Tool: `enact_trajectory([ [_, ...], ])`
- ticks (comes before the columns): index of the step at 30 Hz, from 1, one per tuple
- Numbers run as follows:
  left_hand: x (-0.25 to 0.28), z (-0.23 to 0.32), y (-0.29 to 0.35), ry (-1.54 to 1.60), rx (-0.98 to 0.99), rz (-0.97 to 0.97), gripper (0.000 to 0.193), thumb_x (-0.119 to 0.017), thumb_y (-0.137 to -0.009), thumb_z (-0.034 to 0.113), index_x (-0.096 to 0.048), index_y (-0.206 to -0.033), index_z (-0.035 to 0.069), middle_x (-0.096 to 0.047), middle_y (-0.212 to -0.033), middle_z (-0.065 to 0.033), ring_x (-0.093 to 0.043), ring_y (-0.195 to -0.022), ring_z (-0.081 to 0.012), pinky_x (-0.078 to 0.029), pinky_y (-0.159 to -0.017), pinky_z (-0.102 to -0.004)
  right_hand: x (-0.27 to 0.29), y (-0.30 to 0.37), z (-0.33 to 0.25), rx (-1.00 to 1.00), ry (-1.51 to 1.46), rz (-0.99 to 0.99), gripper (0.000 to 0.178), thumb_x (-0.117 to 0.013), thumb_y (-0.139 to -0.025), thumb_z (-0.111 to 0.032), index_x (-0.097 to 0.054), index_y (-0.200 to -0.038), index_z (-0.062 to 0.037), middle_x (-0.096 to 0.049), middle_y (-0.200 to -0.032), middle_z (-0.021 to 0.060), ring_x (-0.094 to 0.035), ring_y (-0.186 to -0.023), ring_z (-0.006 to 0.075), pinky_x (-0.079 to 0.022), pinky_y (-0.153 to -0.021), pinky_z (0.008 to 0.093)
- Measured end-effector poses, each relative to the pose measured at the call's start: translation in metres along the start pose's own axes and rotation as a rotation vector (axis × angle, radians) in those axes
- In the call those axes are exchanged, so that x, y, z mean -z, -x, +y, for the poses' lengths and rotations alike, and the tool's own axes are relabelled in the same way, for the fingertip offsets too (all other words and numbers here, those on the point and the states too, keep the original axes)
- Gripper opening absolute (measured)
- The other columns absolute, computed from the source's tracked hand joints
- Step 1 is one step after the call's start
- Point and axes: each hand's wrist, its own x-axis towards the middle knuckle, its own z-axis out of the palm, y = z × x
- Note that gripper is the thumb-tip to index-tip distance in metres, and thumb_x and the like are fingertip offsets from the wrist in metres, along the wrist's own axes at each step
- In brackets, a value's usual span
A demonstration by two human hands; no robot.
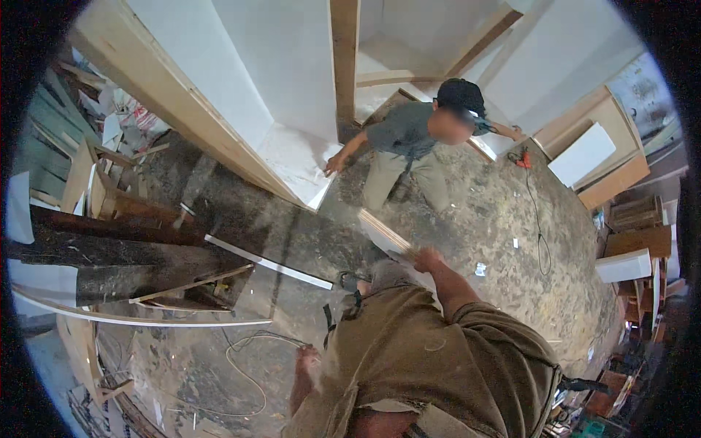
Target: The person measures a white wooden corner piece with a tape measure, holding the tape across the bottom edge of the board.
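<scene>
My right hand is closed round a stack of thin wooden strips, pale along their edges, which slants down from upper left beside my leg. Part of the stack is hidden behind my hand and shirt. On the other side, my left hand hangs low at my side, above the floor near a thin cable. Its fingers are too small and blurred to make out. Facing me, a person in a dark cap kneels with one hand at the lower end of a large white cabinet panel.
White cabinets with wooden edges stand ahead. White-edged strips and dark boards lie to the left. A red power tool with a cord rests on the stained floor. Boards lean at the right.
</scene>
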Motion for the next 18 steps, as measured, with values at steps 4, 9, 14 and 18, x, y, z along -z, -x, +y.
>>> enact_trajectory([
  [4,0.004,0.036,-0.017,0.15,-0.128,0.017,0.031,-0.058,-0.089,0.029,-0.063,-0.11,0.007,-0.069,-0.095,-0.009,-0.067,-0.077,-0.0245,-0.052,-0.064,-0.0444,-0.069,0.029,0.05,-0.082,-0.125,0.036,0.039,-0.069,-0.076,-0.037,-0.073,-0.103,-0.0088,-0.071,-0.102,0.0184,-0.067,-0.101,0.0363,-0.053,-0.086,0.0473],
  [9,-0.034,0.095,-0.03,0.135,-0.214,-0.113,0.037,-0.063,-0.089,0.029,-0.064,-0.116,0.004,-0.071,-0.095,-0.0109,-0.069,-0.076,-0.0224,-0.054,-0.061,-0.0395,-0.131,0.058,0.101,-0.127,-0.101,0.108,0.051,-0.064,-0.082,-0.052,-0.072,-0.107,-0.0087,-0.069,-0.112,0.0186,-0.065,-0.107,0.0364,-0.052,-0.088,0.0487],
  [14,-0.096,0.137,-0.019,-0.157,-0.374,-0.097,0.035,-0.061,-0.09,0.031,-0.068,-0.103,-0.001,-0.071,-0.089,-0.0101,-0.069,-0.075,-0.0211,-0.054,-0.061,-0.0376,-0.21,0.072,0.151,-0.197,-0.325,0.097,0.049,-0.055,-0.091,-0.049,-0.071,-0.113,-0.0076,-0.069,-0.115,0.0186,-0.067,-0.105,0.0326,-0.052,-0.088,0.0461],
  [18,-0.133,0.14,-0.006,-0.22,-0.405,-0.216,0.034,-0.061,-0.09,0.029,-0.069,-0.097,-0.003,-0.071,-0.085,-0.0101,-0.068,-0.07,-0.021,-0.055,-0.061,-0.0375,-0.305,0.072,0.194,-0.284,-0.752,0.106,0.051,-0.055,-0.093,-0.051,-0.072,-0.113,-0.0079,-0.073,-0.102,0.0135,-0.068,-0.094,0.0239,-0.05,-0.082,0.0425],
])
